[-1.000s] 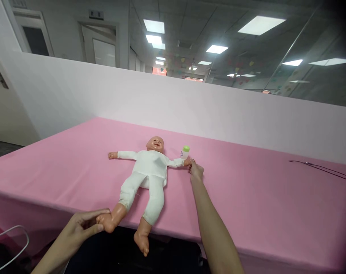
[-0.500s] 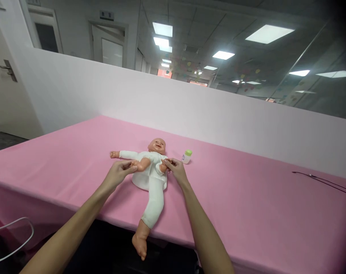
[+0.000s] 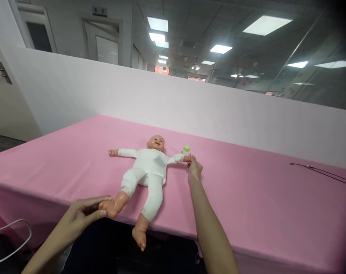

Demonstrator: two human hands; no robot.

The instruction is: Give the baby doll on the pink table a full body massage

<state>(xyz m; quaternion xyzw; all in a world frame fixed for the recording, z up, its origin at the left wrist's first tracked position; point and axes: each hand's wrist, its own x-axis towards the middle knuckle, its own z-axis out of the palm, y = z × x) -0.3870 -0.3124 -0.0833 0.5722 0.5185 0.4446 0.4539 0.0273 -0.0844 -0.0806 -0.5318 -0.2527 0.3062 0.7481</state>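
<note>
A baby doll (image 3: pixel 151 163) in a white suit lies on its back on the pink-covered table (image 3: pixel 241 198), its head toward the wall. My left hand (image 3: pixel 85 213) pinches the doll's foot (image 3: pixel 108 207) on the left, near the table's front edge. The doll's other foot (image 3: pixel 139 236) hangs over that edge, untouched. With bent fingers, my right hand (image 3: pixel 195 167) grips the doll's hand (image 3: pixel 187 158) at the end of its outstretched right-side arm. Just behind it stands a small bottle with a green cap (image 3: pixel 186 148), partly hidden.
A thin black cord (image 3: pixel 318 169) lies at the table's right. Behind the table runs a low white wall (image 3: pixel 190 102) with glass above. A white cable (image 3: pixel 26 239) loops at the lower left, and a door (image 3: pixel 10 102) stands at the far left.
My left hand has drawn one doll leg down from the torso to the front edge, straightening it. My right hand has moved right, stretching the doll's arm out sideways toward the bottle.
</note>
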